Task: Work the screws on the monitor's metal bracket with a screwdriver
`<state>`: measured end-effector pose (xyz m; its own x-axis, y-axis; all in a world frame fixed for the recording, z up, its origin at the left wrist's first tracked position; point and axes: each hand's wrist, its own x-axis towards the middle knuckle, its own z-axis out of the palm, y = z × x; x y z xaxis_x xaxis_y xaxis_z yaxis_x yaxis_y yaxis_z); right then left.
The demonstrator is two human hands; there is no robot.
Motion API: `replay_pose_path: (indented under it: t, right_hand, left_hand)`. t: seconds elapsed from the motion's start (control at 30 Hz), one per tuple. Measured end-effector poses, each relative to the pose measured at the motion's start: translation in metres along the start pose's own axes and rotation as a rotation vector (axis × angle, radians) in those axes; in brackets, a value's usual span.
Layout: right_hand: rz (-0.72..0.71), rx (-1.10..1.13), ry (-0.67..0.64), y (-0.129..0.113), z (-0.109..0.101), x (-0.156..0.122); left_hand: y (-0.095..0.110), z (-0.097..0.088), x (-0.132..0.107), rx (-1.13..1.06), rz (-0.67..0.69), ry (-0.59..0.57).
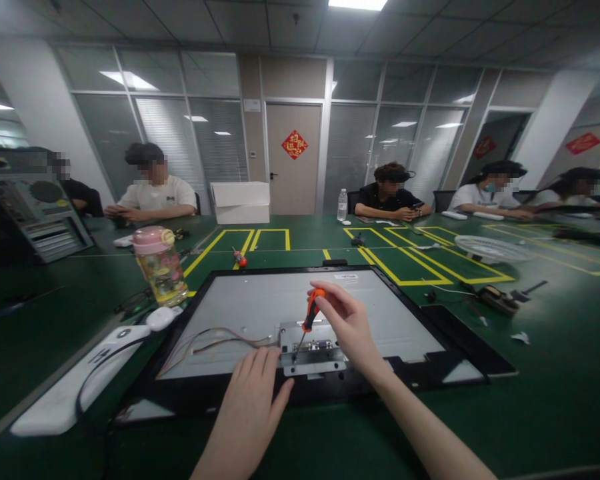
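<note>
Fingers point(333, 291) of the right hand point(354, 328) pinch the handle of a tilted screwdriver point(313, 307) from above, wrist raised and forearm slanting in from the lower right, with the tip down at the left part of a metal bracket point(316, 367). Just beside that bracket, the left hand point(253, 383) lies palm down, grasping nothing, fingers extended and thumb spread, over the near edge of the panel point(245, 300). Beneath it is the green surface point(555, 413), a pink-lidded bottle point(161, 270) standing beyond the panel's left side.

A pink-lidded bottle point(159, 270) stands on the green table point(555, 393), a white box point(241, 204) farther back.
</note>
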<state>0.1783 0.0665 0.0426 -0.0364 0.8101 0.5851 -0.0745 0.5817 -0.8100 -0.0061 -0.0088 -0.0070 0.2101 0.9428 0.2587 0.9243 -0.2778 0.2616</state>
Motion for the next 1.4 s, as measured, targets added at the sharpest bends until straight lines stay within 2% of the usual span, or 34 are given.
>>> replay_pose_path:
  t: [0.2, 0.43, 0.6, 0.8, 1.2, 1.4]
  right_hand:
    - [0.031, 0.029, -0.040, -0.002, 0.002, -0.002]
    - [-0.086, -0.012, 0.034, 0.004, 0.003, 0.001]
    - [-0.076, -0.017, 0.006, 0.002, 0.004, 0.000]
    - [-0.080, 0.001, 0.013, 0.003, 0.005, 0.000]
    - [0.038, 0.046, -0.071, 0.003, 0.004, -0.002]
    - [-0.103, -0.083, 0.003, 0.002, 0.004, 0.000]
  left_hand:
    - [-0.003, 0.004, 0.001, 0.012, 0.019, 0.029]
    - [-0.001, 0.001, 0.003, 0.011, 0.014, 0.029]
    - [-0.001, 0.001, 0.002, -0.007, 0.018, 0.034]
    - [-0.009, 0.009, 0.002, -0.020, 0.035, 0.067]
    - [-0.019, 0.018, 0.001, -0.019, 0.063, 0.087]
    - [-0.021, 0.021, 0.000, 0.004, 0.087, 0.108]
